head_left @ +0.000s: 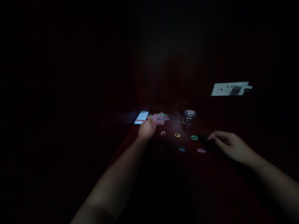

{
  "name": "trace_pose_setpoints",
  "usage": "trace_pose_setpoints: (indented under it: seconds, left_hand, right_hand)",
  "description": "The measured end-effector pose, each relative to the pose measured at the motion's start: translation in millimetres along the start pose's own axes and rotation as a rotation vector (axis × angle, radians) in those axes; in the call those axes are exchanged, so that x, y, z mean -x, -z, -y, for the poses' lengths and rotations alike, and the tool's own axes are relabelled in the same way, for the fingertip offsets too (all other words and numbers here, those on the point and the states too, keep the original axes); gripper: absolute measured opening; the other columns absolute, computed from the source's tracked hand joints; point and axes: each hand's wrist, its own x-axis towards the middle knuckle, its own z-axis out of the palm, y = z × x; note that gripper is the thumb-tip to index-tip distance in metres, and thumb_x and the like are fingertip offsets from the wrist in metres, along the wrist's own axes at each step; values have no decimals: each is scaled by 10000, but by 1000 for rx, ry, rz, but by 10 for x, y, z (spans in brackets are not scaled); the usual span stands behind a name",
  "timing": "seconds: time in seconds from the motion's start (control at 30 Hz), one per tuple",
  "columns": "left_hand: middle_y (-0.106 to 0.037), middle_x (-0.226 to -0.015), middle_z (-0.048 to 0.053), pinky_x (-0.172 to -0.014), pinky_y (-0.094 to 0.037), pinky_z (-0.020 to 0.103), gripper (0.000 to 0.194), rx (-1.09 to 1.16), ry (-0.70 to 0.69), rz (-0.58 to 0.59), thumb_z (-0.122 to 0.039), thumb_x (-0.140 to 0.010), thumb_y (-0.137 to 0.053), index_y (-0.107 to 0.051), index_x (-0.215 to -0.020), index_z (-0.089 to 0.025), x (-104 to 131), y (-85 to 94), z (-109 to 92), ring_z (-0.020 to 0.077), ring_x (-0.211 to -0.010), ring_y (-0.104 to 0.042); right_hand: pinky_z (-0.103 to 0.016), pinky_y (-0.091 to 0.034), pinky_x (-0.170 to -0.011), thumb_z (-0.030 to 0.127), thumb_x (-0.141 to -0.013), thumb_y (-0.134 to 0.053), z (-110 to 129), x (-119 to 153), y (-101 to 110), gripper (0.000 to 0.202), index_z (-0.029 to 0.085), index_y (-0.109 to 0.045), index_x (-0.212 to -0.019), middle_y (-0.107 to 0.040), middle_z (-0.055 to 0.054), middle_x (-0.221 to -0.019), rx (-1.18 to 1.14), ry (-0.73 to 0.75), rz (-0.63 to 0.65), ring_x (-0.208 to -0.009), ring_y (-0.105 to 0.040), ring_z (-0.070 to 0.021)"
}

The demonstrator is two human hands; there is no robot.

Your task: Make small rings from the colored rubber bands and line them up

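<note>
A loose pile of small colourful elastic bands (160, 118) lies on the dark table. My left hand (147, 128) is at the pile's near-left edge, fingers curled together; whatever they hold is hidden. My right hand (230, 143) is low over the table's right side, thumb and forefinger pinched, and darkness hides anything between them. Just left of its fingertips is a green band group (194, 137). Yellow bands (177, 135) and a pink band (163, 133) continue that row leftward. Nearer me lie pink strips (201, 150), blue strips (182, 149) and a faint dark piece (162, 148).
A lit phone (141, 118) lies left of the pile. Behind the row stands a clear lidded jar (188, 118), with a small purplish ring (176, 113) beside it. A white socket panel (230, 89) with a plug is on the wall. Most surroundings are dark.
</note>
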Motion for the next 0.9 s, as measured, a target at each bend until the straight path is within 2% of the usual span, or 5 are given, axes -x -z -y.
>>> trace_pose_setpoints:
  seconds: [0.27,0.5,0.67,0.9]
  left_hand:
    - [-711,-820,9,-702,-478,244,100,21,2,18,-182,-816,-613,-637,-914,-185,5,-6,2,136,-720,-647]
    - [-736,-887,33,-740,-479,253,160,-13,-43,54,-198,-834,-560,-705,-902,-194,5,-44,8,163,-778,-644]
    - [-732,-847,27,-728,-478,247,139,-31,-69,47,-197,-832,-558,-695,-856,-196,4,-77,-10,166,-780,-648]
    - [-728,-871,36,-752,-486,261,112,-16,-121,35,-217,-839,-567,-677,-830,-197,35,-75,-121,172,-806,-648]
  right_hand:
    - [-319,-515,-564,475,-855,-525,73,7,3,331,177,-669,-843,-698,-67,-751,-2,4,-15,-627,-638,-212]
    - [-314,-530,-664,463,-909,-478,112,24,37,363,153,-667,-910,-725,-108,-871,19,-63,51,-744,-668,-231]
    - [-321,-544,-730,517,-906,-468,54,19,11,394,187,-683,-929,-738,-92,-903,23,-74,94,-803,-698,-250]
    - [-315,-587,-688,602,-887,-467,3,47,-62,434,239,-703,-929,-764,-66,-903,-21,-71,124,-788,-728,-265]
